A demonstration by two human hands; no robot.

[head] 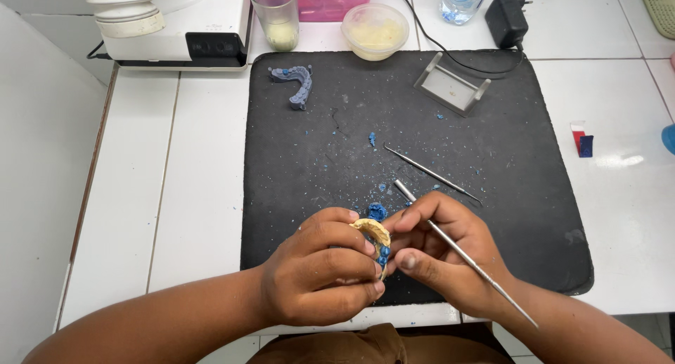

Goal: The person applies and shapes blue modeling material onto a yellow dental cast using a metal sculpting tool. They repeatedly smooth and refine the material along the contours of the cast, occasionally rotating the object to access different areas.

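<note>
Right now your left hand (320, 269) is curled closed around a yellowish dental arch model (374, 232), fingers and thumb wrapped over it so that only its upper curve and some blue wax (383, 255) on it show between your two hands. You hold it just above the near edge of the black work mat (492, 216). Your right hand (439, 248) is pinched shut on a thin metal carving instrument (460, 253), held like a pen; its handle runs back over your wrist toward the lower right, and its other end sticks out above your fingers. The fingertips of both hands meet at the model.

Just beyond your fingers sits a small lump of blue wax (377, 211), with blue crumbs scattered over the mat. A second metal probe (430, 172) lies loose on the mat, apart from your hands. Farther off, near the mat's far left corner, rests a grey dental model (298, 83). A clear stand (452, 84) sits near the far edge, and a plastic bowl (375, 31) and a cup (275, 14) stand beyond the mat.
</note>
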